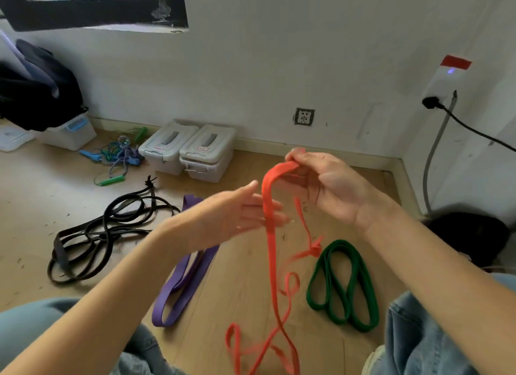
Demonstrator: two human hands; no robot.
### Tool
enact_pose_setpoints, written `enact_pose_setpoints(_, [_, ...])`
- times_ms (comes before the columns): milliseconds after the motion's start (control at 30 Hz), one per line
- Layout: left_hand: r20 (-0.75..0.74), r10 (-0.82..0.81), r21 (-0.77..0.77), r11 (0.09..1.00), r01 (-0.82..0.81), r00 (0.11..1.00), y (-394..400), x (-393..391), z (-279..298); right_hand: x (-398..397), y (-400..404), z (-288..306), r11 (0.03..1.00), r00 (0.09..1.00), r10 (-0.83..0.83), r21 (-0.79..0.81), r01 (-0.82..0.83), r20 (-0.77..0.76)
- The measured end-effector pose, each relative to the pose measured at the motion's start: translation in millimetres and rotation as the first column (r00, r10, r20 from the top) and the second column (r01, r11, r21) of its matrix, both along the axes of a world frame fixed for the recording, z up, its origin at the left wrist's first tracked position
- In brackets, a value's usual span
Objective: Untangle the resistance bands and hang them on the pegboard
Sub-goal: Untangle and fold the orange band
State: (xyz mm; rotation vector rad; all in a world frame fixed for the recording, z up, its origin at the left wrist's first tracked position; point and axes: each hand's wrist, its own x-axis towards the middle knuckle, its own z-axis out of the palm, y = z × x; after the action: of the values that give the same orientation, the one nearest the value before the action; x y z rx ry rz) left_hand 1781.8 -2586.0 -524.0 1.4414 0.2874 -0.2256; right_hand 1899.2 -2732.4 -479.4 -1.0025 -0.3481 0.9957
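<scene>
My right hand (332, 185) pinches the top of a red resistance band (272, 263) and holds it up; the band hangs down to the floor, twisted, with a knot (315, 250) in its thinner strand. My left hand (231, 215) is spread with straight fingers, touching the hanging red strand from the left. On the wooden floor lie a folded purple band (181, 288), a coiled green band (343, 285) and a tangle of black bands (92, 235). No pegboard is in view.
Two white lidded boxes (190, 151) stand by the wall, with tangled skipping ropes (117, 157) beside them. A dark bag (36, 95) sits on a box at left. A plugged cable (474, 129) runs along the right wall. My knees in jeans frame the bottom.
</scene>
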Motion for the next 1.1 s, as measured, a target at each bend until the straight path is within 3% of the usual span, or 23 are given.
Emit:
enact_pose_setpoints(33, [-0.039,-0.061,-0.032,0.998,0.06,0.997,-8,-1,-5,6,1,3,0.995,0.991,-0.064,0.07,0.072,-0.114])
enact_pose_setpoints(100, [-0.137,-0.269,0.142,0.947,0.288,0.953,-18,-3,-19,20,-3,7,0.961,0.931,-0.13,0.189,0.204,-0.341])
enact_pose_setpoints(167, [-0.088,-0.324,0.244,0.91,0.336,0.942,-17,-4,-25,28,-9,5,0.954,0.922,-0.158,0.185,0.235,-0.353])
enact_pose_setpoints(233, [0.02,-0.167,0.099,0.981,0.164,0.986,-8,-2,-19,24,-12,-2,0.982,0.959,-0.127,0.104,0.158,-0.255])
enact_pose_setpoints(367, [0.192,0.016,-0.005,1.0,-0.015,0.981,-3,10,-12,3,-6,-16,0.998,0.992,0.032,-0.058,-0.025,0.125])
enact_pose_setpoints(467, [0.052,-0.032,-0.079,0.996,0.036,0.998,-9,9,-14,7,-7,-12,0.996,0.966,0.078,-0.064,-0.064,0.248])
enact_pose_setpoints(533, [-0.11,-0.056,0.096,0.993,0.067,0.992,-4,5,-22,11,-9,-20,0.969,0.924,0.16,-0.231,-0.082,0.346])
enact_pose_setpoints(600, [-0.3,-0.041,0.26,0.958,0.123,0.953,4,3,-35,11,-11,-44,0.858,0.868,0.319,-0.506,-0.094,0.38])
enact_pose_setpoints(700, [-0.551,-0.029,0.42,0.854,0.307,0.834,9,7,-65,7,-11,-97,0.508,0.75,0.601,-0.857,-0.089,0.278])
enact_pose_setpoints(767, [-0.614,0.009,0.519,0.758,0.395,0.789,7,13,-91,7,-12,-131,0.299,0.673,0.719,-0.951,-0.074,0.173])
enact_pose_setpoints(800, [-0.619,0.02,0.532,0.746,0.4,0.785,7,16,-106,9,-10,-147,0.252,0.656,0.738,-0.966,-0.052,0.157])
enact_pose_setpoints(933, [-0.642,0.045,0.455,0.826,0.333,0.765,7,24,-159,21,4,-201,0.245,0.643,0.743,-0.97,-0.005,0.184])
enact_pose_setpoints(1100, [-0.569,0.152,0.453,0.878,0.153,0.808,18,47,-222,49,39,-273,0.233,0.541,0.807,-0.97,0.074,0.236])
